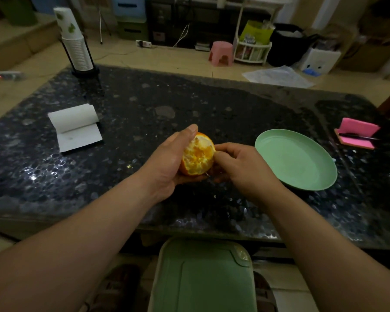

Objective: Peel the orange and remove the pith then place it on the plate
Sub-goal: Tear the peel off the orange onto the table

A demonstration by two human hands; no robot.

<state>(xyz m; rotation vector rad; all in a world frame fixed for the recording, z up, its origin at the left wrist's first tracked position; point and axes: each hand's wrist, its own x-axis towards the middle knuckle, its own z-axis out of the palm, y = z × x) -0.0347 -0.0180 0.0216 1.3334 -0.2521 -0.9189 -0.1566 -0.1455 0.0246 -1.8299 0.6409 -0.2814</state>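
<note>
Our left hand [167, 163] cups orange [197, 155] | right hand [241, 165] fingertips pinch its pith | plate [306, 176] near counter's right edge

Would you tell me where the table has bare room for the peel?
Bare tabletop lies between the paper roll and the left hand, and farther back between the cup stack and the plate. Crowded: the orange, with the right hand beside the plate.
</note>
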